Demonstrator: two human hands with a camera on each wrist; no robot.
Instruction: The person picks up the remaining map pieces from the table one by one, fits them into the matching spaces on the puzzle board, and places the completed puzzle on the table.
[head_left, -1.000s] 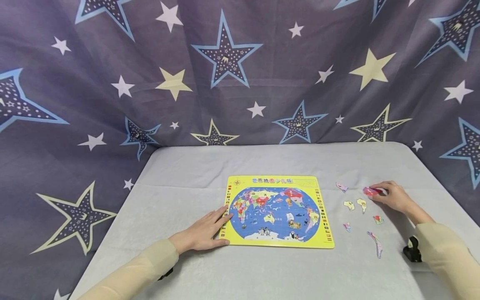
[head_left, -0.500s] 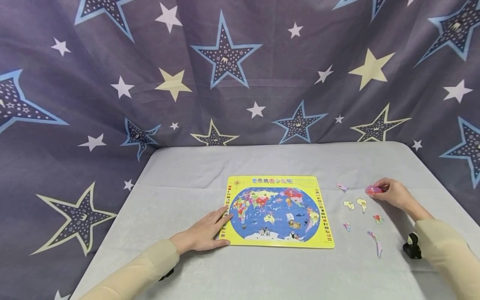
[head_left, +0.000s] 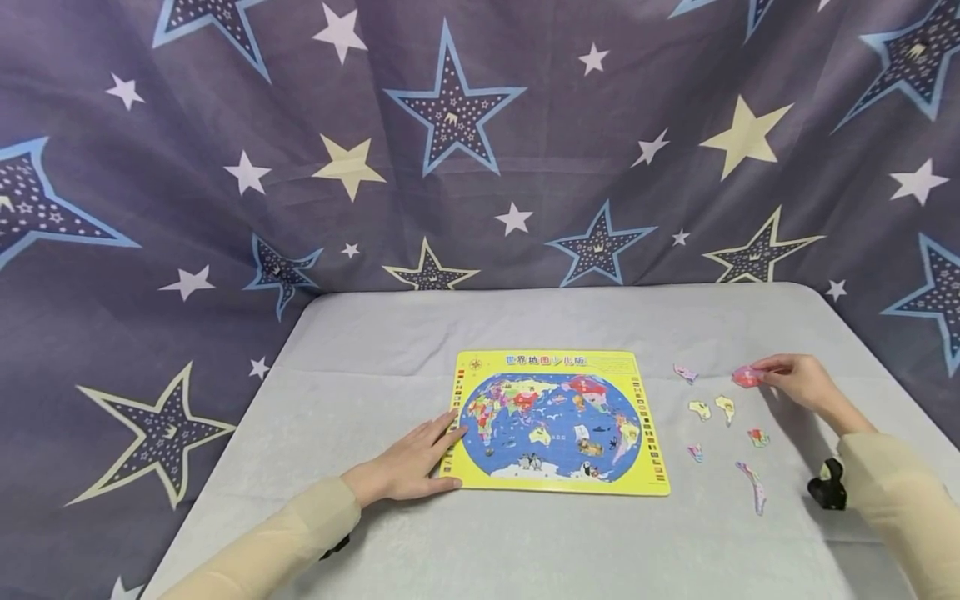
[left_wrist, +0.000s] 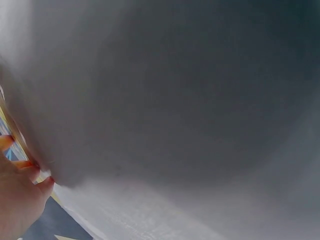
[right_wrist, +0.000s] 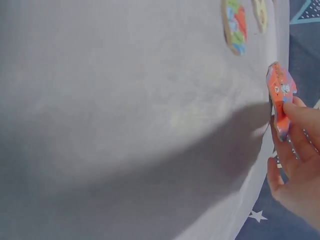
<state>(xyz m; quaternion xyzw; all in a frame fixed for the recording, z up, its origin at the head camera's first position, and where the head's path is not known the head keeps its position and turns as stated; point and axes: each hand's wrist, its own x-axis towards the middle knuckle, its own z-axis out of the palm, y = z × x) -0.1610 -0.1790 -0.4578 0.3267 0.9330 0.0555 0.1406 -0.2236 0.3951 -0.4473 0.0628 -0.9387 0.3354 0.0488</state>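
Note:
A yellow-bordered world map puzzle board (head_left: 562, 483) lies flat on the table. My left hand (head_left: 405, 462) rests at its left edge, fingers extended onto the border and thumb near the lower left corner. To the right of the board, my right hand (head_left: 802, 383) pinches a red puzzle piece (head_left: 747, 377) between thumb and fingers. The right wrist view shows this red piece (right_wrist: 280, 92) with the thumb on its face. In the left wrist view, only part of my left hand (left_wrist: 22, 195) appears at the lower left, against the board's edge.
Several loose puzzle pieces lie right of the board: a pinkish one (head_left: 685, 372), two cream ones (head_left: 699, 409), a small pink one (head_left: 696, 452), a red-green one (head_left: 758, 437) and a long curved one (head_left: 752, 487). A star-patterned cloth (head_left: 525, 183) hangs behind the table (head_left: 390, 325).
My right hand has taken the red piece up slightly and shifted a little right, so more of the piece's face shows. My left hand stays in place on the board.

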